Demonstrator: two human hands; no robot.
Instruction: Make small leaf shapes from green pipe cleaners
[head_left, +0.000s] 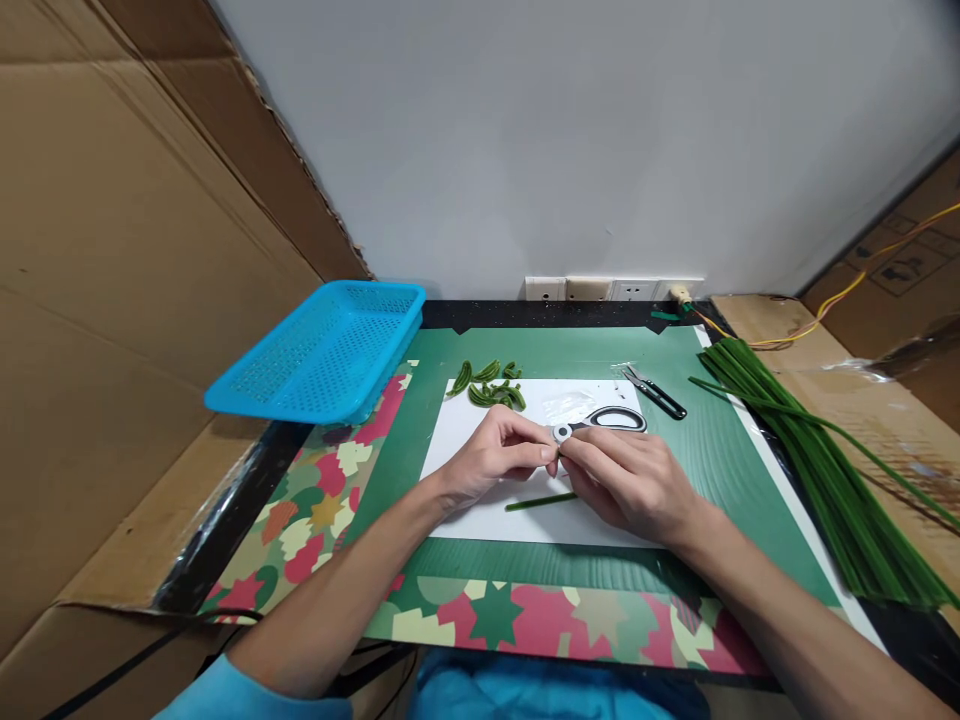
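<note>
My left hand (506,450) and my right hand (634,470) meet over a white sheet of paper (465,515). Their fingertips pinch together on a small piece of green pipe cleaner (559,452), mostly hidden by the fingers. A straight length of green pipe cleaner (538,502) lies below, its right end out of sight under my right hand. Just behind the fingers are scissors (616,418) with black and white handles, their blades hidden. Several folded green pipe cleaner pieces (497,395) lie at the paper's upper left edge.
Black thread snips (658,397) rest on the green mat (720,480). A thick bundle of green pipe cleaners (810,470) lies at right. A blue plastic basket (367,385) stands at left beside cardboard (112,300). Wall sockets (589,289) with a plugged cable are behind.
</note>
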